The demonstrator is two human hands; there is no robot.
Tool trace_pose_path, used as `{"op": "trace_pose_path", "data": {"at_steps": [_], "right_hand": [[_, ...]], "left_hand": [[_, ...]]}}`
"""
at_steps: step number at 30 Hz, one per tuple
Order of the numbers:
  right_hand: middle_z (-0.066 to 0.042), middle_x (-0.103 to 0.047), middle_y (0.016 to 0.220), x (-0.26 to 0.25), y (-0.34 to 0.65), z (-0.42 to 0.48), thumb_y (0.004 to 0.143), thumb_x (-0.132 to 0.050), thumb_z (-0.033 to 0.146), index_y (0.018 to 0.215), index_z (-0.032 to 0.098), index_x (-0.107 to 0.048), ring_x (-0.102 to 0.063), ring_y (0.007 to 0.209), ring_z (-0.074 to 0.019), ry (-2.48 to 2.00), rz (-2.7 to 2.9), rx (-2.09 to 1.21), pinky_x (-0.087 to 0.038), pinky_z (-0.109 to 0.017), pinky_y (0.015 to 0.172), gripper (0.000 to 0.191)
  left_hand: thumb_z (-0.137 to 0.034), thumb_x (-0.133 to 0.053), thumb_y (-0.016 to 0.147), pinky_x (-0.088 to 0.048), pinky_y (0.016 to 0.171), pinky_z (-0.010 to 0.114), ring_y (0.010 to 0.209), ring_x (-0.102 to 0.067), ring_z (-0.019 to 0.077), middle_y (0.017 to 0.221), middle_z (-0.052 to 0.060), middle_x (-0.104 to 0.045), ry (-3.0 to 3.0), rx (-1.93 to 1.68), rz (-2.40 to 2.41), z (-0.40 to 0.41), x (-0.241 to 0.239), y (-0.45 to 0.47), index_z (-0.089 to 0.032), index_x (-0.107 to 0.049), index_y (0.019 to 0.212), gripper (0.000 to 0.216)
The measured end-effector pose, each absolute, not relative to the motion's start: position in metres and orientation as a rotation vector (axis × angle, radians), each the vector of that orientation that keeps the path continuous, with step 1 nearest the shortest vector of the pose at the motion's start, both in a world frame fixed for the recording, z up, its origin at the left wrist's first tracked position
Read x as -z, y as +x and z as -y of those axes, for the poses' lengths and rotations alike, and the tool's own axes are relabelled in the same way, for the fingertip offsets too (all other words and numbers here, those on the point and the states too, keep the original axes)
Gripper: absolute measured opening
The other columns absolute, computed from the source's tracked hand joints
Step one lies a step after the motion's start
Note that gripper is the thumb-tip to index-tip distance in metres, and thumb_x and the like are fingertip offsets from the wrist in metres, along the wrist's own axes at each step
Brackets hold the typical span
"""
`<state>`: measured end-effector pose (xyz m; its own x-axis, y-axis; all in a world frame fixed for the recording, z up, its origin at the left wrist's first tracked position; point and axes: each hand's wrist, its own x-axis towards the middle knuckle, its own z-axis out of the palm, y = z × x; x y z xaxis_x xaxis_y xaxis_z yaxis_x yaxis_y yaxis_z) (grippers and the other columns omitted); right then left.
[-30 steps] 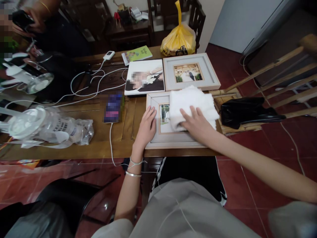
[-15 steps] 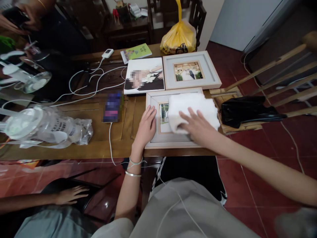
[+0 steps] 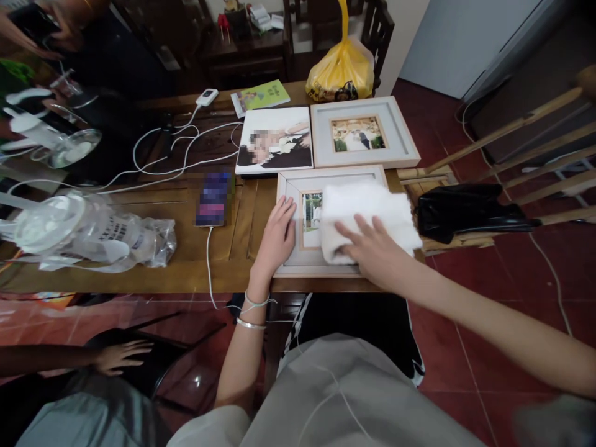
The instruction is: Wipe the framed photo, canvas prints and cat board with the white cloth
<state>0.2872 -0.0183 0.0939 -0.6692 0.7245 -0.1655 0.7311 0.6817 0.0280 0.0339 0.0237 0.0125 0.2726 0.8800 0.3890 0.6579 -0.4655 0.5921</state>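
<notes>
A pale wooden picture frame [image 3: 298, 183] lies flat at the near edge of the wooden table [image 3: 186, 264]. My left hand [image 3: 278, 234] rests flat on the frame's left border, fingers slightly apart. My right hand [image 3: 372, 251] presses flat on a folded white cloth [image 3: 363, 208] that covers most of the frame's glass and right side. Only a strip of the photo shows between my hands.
Beyond lie a second grey frame [image 3: 400, 139], a canvas print [image 3: 274, 146], a green booklet [image 3: 261, 96] and a yellow bag [image 3: 339, 71]. A phone [image 3: 213, 198] with cables lies left, bagged fans [image 3: 84, 233] further left. Another person's hand [image 3: 118, 355] rests on a stool below left.
My right hand has slid the white cloth a little toward me and to the right over the frame. Another person's hand has appeared at the lower left.
</notes>
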Motion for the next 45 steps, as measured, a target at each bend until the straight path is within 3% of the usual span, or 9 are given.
{"op": "trace_pose_path", "data": {"at_steps": [4, 8, 15, 19, 22, 25, 32, 37, 45], "right_hand": [[-0.013, -0.044, 0.162, -0.119, 0.292, 0.067, 0.077, -0.057, 0.001, 0.126, 0.02, -0.072, -0.046, 0.14, -0.0492, 0.913, -2.765, 0.338, -0.047, -0.066, 0.104, 0.054], [-0.01, -0.042, 0.163, -0.118, 0.28, 0.064, 0.075, -0.053, -0.003, 0.132, 0.02, -0.069, -0.041, 0.144, -0.0494, 0.935, -2.742, 0.432, -0.046, -0.069, 0.107, 0.063], [-0.011, -0.03, 0.169, -0.074, 0.268, -0.037, 0.079, -0.043, -0.007, 0.132, 0.018, -0.068, -0.016, 0.154, -0.0502, 1.41, -2.808, 0.11, -0.023, -0.079, 0.116, 0.064], [-0.011, -0.024, 0.171, -0.064, 0.262, -0.082, 0.079, -0.045, -0.007, 0.136, 0.018, -0.066, -0.009, 0.155, -0.0508, 1.509, -2.844, 0.003, -0.017, -0.084, 0.115, 0.065], [-0.012, -0.031, 0.168, -0.064, 0.251, -0.076, 0.084, -0.048, -0.004, 0.13, 0.019, -0.071, -0.014, 0.154, -0.0528, 1.444, -2.853, -0.01, -0.017, -0.086, 0.112, 0.056], [-0.013, -0.035, 0.166, -0.073, 0.244, -0.041, 0.089, -0.046, 0.0, 0.128, 0.02, -0.072, -0.024, 0.152, -0.0526, 1.31, -2.824, 0.023, -0.027, -0.083, 0.111, 0.052], [-0.015, -0.037, 0.165, -0.126, 0.254, 0.048, 0.083, -0.054, 0.003, 0.134, 0.018, -0.068, -0.035, 0.147, -0.0508, 0.85, -2.688, 0.429, -0.044, -0.073, 0.105, 0.055], [-0.012, -0.033, 0.167, -0.124, 0.239, 0.056, 0.084, -0.053, 0.001, 0.137, 0.019, -0.066, -0.029, 0.15, -0.0522, 0.869, -2.703, 0.457, -0.038, -0.077, 0.109, 0.057], [-0.009, -0.032, 0.168, -0.09, 0.21, -0.031, 0.096, -0.04, 0.004, 0.125, 0.019, -0.074, -0.024, 0.153, -0.0488, 1.293, -2.784, 0.132, -0.029, -0.079, 0.113, 0.047]], "left_hand": [[-0.019, -0.041, 0.105, -0.028, 0.128, 0.058, 0.157, -0.032, 0.027, 0.159, 0.015, -0.049, 2.247, -1.011, -1.399, -0.023, -0.013, 0.034, -0.017, -0.05, 0.149, 0.045], [-0.02, -0.039, 0.106, -0.028, 0.128, 0.057, 0.157, -0.03, 0.0263, 0.16, 0.015, -0.048, 2.26, -0.977, -1.403, -0.023, -0.013, 0.033, -0.017, -0.049, 0.149, 0.045], [-0.024, -0.039, 0.107, -0.027, 0.129, 0.056, 0.157, -0.031, 0.0269, 0.16, 0.015, -0.048, 2.263, -0.929, -1.41, -0.024, -0.014, 0.032, -0.016, -0.049, 0.15, 0.045], [-0.024, -0.038, 0.107, -0.027, 0.129, 0.057, 0.157, -0.03, 0.0269, 0.16, 0.014, -0.047, 2.257, -0.942, -1.392, -0.025, -0.014, 0.031, -0.018, -0.048, 0.151, 0.046], [-0.024, -0.039, 0.107, -0.027, 0.128, 0.058, 0.157, -0.031, 0.0265, 0.16, 0.013, -0.047, 2.257, -0.963, -1.379, -0.025, -0.013, 0.031, -0.02, -0.047, 0.152, 0.046], [-0.022, -0.04, 0.106, -0.029, 0.128, 0.058, 0.157, -0.032, 0.0265, 0.159, 0.014, -0.049, 2.257, -0.983, -1.39, -0.024, -0.012, 0.032, -0.019, -0.048, 0.151, 0.046], [-0.028, -0.038, 0.108, -0.027, 0.128, 0.058, 0.157, -0.032, 0.0254, 0.16, 0.013, -0.048, 2.219, -1.015, -1.391, -0.024, -0.011, 0.033, -0.021, -0.048, 0.151, 0.044], [-0.037, -0.03, 0.111, -0.026, 0.13, 0.056, 0.157, -0.032, 0.0242, 0.16, 0.01, -0.048, 2.147, -1.037, -1.363, -0.022, -0.013, 0.031, -0.024, -0.047, 0.151, 0.045], [-0.054, -0.027, 0.109, -0.028, 0.13, 0.048, 0.157, -0.031, 0.026, 0.169, 0.011, -0.033, 1.952, -1.057, -1.387, -0.018, -0.019, 0.034, -0.027, -0.028, 0.162, 0.059]]}}
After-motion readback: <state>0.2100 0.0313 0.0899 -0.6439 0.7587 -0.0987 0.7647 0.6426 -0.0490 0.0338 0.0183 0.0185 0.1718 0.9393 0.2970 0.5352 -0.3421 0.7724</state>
